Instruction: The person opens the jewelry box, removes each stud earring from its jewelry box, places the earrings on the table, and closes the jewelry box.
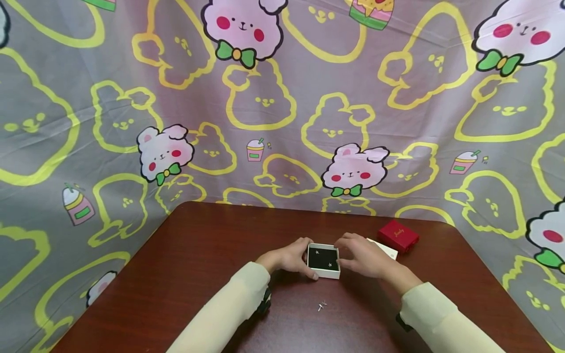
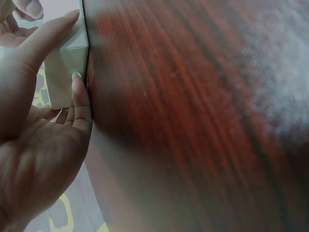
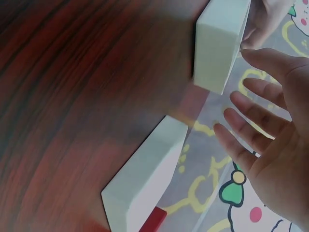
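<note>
A small white box sits on the table, its black pad facing up. On the pad lie two tiny silver star-shaped pieces, one star toward the far left and another star toward the near right. My left hand grips the box from its left, thumb at the near corner; the left wrist view shows fingers around the box wall. My right hand is at the box's right side. In the right wrist view its fingers are spread loosely, with the thumb tip at the rim of the box.
Small silver pieces lie on the table in front of the box. To the right, a white lid-like piece lies beside a red box with gold lettering. A printed curtain hangs behind the brown table.
</note>
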Demonstrator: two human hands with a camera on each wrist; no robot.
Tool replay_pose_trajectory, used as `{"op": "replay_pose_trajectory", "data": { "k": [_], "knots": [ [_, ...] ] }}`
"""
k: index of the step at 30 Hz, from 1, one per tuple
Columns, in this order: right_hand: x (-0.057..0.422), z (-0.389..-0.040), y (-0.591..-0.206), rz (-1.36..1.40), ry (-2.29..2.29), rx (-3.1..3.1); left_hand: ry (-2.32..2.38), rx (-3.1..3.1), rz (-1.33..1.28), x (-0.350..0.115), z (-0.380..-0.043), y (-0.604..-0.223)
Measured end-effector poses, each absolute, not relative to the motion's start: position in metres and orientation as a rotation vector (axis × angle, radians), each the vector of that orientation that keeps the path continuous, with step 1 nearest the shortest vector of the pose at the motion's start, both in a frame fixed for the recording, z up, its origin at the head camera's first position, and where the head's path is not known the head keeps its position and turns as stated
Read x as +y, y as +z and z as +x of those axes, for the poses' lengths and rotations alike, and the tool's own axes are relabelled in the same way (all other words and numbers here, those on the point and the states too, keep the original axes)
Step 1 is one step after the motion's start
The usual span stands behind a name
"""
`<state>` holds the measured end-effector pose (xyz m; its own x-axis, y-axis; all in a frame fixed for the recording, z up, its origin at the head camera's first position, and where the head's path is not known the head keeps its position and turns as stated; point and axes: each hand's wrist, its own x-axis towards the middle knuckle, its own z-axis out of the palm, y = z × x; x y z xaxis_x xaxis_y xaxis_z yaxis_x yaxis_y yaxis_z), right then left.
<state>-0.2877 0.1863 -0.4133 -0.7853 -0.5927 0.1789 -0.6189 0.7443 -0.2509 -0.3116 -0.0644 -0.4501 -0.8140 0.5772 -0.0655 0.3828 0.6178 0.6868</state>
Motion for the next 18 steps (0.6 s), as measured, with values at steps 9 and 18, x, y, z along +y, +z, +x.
{"op": "replay_pose_trajectory", "data": {
  "k": [9,18],
  "knots": [
    [0.177,-0.289,-0.419,1.09,0.482,-2.823,0.99,2.551,0.771,-0.064,-0.312,-0.451],
    [0.171,-0.29,-0.424,1.156,0.475,-2.776,0.984,2.542,0.761,-0.064,-0.313,-0.45]
  ]
}}
